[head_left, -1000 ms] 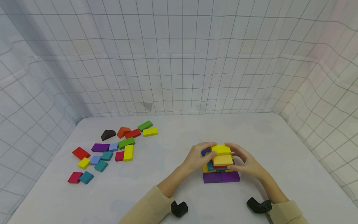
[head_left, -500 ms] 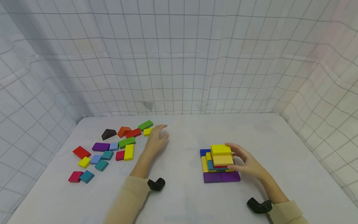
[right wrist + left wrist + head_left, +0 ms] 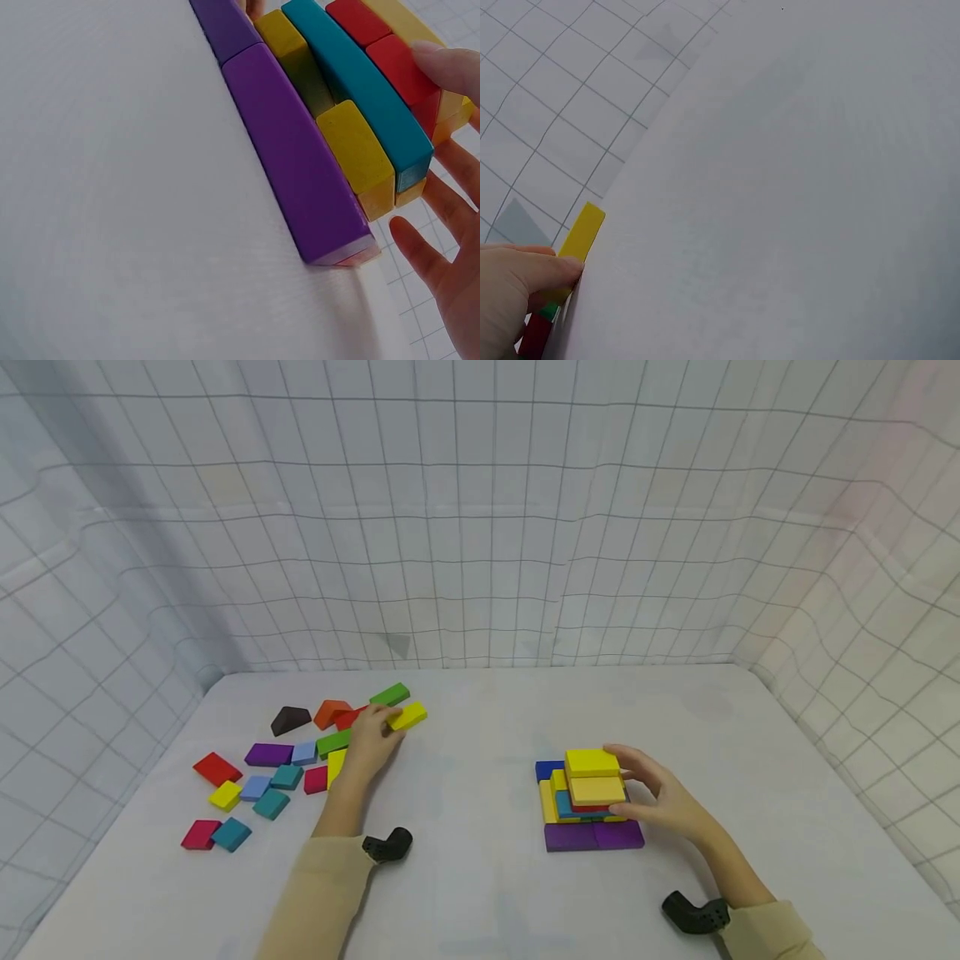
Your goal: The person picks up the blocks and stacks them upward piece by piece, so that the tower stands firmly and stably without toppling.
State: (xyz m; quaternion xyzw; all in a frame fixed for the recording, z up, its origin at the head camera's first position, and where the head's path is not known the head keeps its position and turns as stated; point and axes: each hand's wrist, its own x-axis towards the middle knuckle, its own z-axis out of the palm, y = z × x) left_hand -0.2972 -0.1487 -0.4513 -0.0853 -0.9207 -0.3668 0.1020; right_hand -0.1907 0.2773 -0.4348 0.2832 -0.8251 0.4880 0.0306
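Observation:
At the left pile my left hand (image 3: pixel 372 739) pinches a yellow block (image 3: pixel 409 716), one end of it under the fingers. In the left wrist view the thumb lies along this yellow block (image 3: pixel 583 229). To the right stands a stack of coloured blocks (image 3: pixel 592 791) on two purple blocks (image 3: pixel 570 837). My right hand (image 3: pixel 663 793) holds the stack's right side, thumb in front and index finger by the top yellow block (image 3: pixel 592 762). In the right wrist view the thumb touches a red block (image 3: pixel 405 71), and the lower fingers spread apart beside the stack.
Several loose blocks lie at the left, among them a black one (image 3: pixel 290 720), a purple one (image 3: pixel 268 755), a green one (image 3: pixel 390 694) and a teal one (image 3: pixel 231 835). A white gridded curtain (image 3: pixel 480 527) surrounds the white table (image 3: pixel 480 877).
My left hand has left the stack, moved leftward to the loose blocks and taken hold of a yellow block, which has turned slightly. My right hand stays at the stack.

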